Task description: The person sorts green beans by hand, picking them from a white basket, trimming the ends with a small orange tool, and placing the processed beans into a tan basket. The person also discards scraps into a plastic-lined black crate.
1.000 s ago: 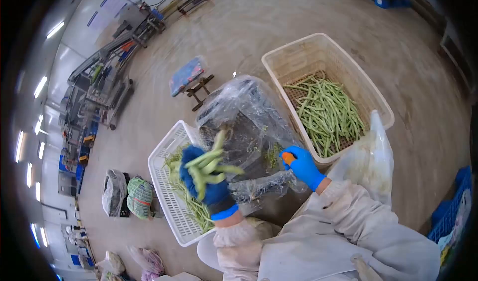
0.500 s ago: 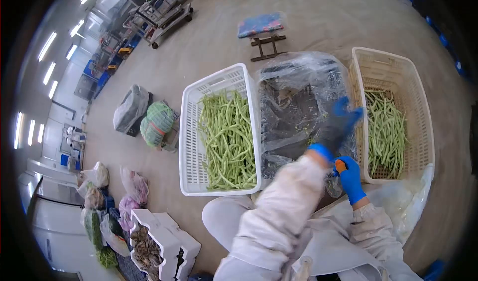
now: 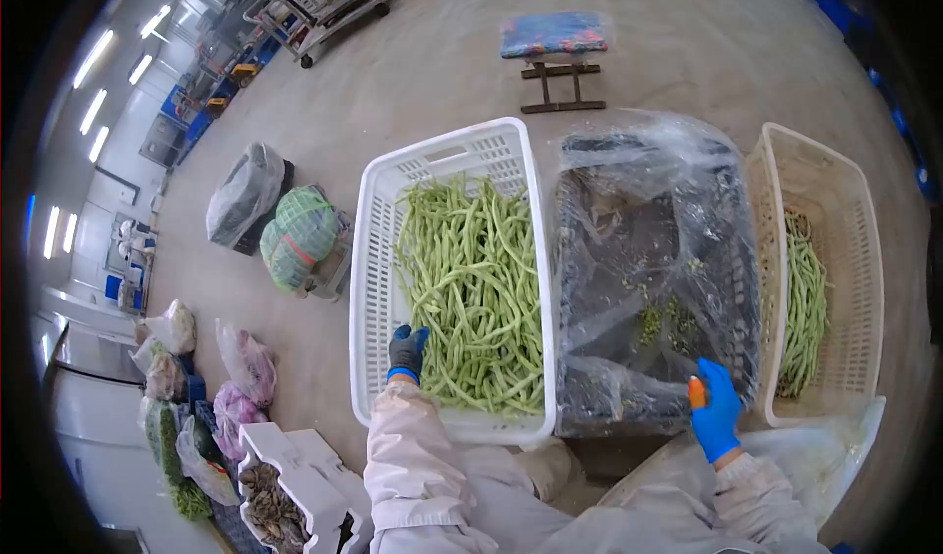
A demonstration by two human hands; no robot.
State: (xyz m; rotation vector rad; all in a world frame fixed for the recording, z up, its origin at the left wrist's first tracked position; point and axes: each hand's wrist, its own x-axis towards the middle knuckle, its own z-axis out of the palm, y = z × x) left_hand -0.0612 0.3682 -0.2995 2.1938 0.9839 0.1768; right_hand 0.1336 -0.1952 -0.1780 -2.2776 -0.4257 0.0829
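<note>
My left hand (image 3: 407, 351), in a dark glove with a blue cuff, reaches over the left side of a pile of green beans (image 3: 481, 279). Its thumb and fingers are apart, and no bean shows between them. The beans lie in a white plastic crate (image 3: 365, 259). Above the near right corner of a dark crate lined with clear plastic (image 3: 609, 358) is my right hand (image 3: 717, 412), in a blue glove with an orange cover on the thumb. Its fingers look loosely bent, thumb apart, nothing visible in them. Small green scraps (image 3: 668, 326) lie on the liner.
A beige crate (image 3: 864, 289) with more green beans (image 3: 805, 308) stands at the right. Beyond the crates is a small stool (image 3: 555, 38). At left are a green bundle (image 3: 303, 235), a lined bin (image 3: 246, 200), bagged vegetables (image 3: 182, 426) and a white foam box (image 3: 324, 485).
My left hand has swung from above the dark crate leftward to the beans in the white crate. My right hand has loosened from a closed shape. The whole view has shifted.
</note>
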